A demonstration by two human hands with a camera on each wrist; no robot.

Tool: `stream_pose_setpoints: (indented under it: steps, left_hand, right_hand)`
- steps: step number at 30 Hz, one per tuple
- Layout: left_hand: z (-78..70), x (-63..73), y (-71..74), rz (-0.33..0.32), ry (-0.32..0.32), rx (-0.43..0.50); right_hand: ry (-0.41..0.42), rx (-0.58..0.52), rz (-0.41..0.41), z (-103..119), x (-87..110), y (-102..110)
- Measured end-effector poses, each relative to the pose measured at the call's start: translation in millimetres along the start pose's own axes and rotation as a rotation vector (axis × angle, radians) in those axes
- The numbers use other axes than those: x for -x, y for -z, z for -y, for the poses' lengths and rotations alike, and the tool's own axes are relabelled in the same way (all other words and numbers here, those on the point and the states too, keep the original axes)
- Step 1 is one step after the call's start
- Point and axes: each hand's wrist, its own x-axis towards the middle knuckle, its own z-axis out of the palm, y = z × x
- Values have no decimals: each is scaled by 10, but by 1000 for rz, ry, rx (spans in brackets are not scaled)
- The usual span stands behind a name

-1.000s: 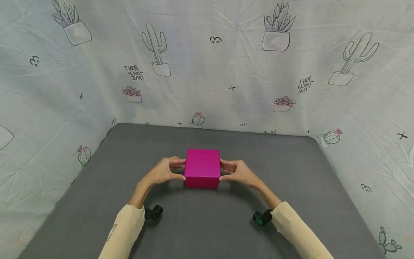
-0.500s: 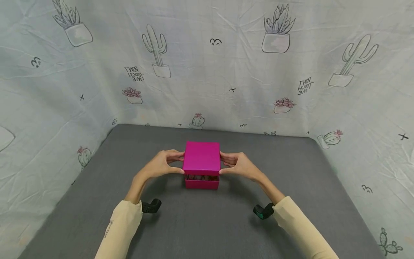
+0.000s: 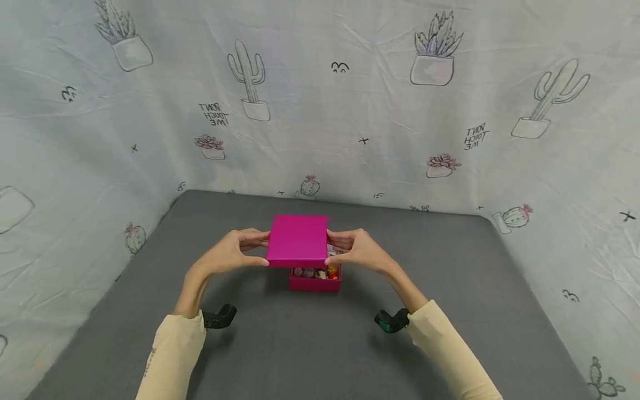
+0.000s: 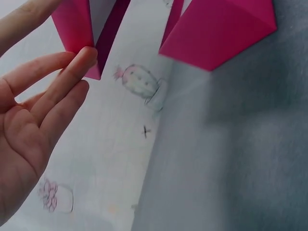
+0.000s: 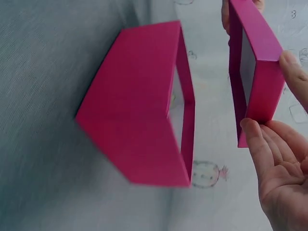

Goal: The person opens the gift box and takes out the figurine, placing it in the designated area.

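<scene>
Both hands hold a square magenta box lid (image 3: pixel 298 239) level in the air, one at each side. My left hand (image 3: pixel 231 253) grips its left side with the thumb at the near corner and the fingers farther back. On the opposite side my right hand (image 3: pixel 361 251) pinches it the same way. Below and slightly right, the magenta box (image 3: pixel 315 284) stands uncovered on the table. Small items (image 3: pixel 320 273), some dark and one orange-yellow, show inside its near part; the lid hides the others. In the right wrist view the lid's pale inside (image 5: pixel 247 67) faces the box.
The grey tabletop (image 3: pixel 320 344) stretches around the box. A pale cloth printed with cacti (image 3: pixel 320 111) hangs behind the table and along both sides. Dark wrist-worn cameras (image 3: pixel 220 316) stick out inward from the cream sleeves (image 3: pixel 172 355).
The hands have raised the lid off the box, uncovering the items inside, then shifted it to the left. The box stays in place on the table.
</scene>
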Motion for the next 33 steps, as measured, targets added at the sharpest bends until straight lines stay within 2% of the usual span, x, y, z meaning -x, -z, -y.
stream_pose_setpoints:
  steps: [6,11,15,27,30,33]
  left_hand:
    - [60,211,154,-17,16,-12]
    - [106,396,261,-44,52,-5]
    - [150,498,340,-60,65,20]
    - [302,632,435,-92,133,13]
    - [335,671,458,-96,144,17]
    - [370,706,474,-102,153,7]
  right_hand:
    - [20,-29,25,41,-178,-190]
    - [39,-8,62,96,-327,-332]
    - [43,29,59,132,-431,-424]
    - [-15,34,67,100,-733,-671]
    - [-26,16,71,142,-753,-742]
    - [-61,53,55,182,-770,-830]
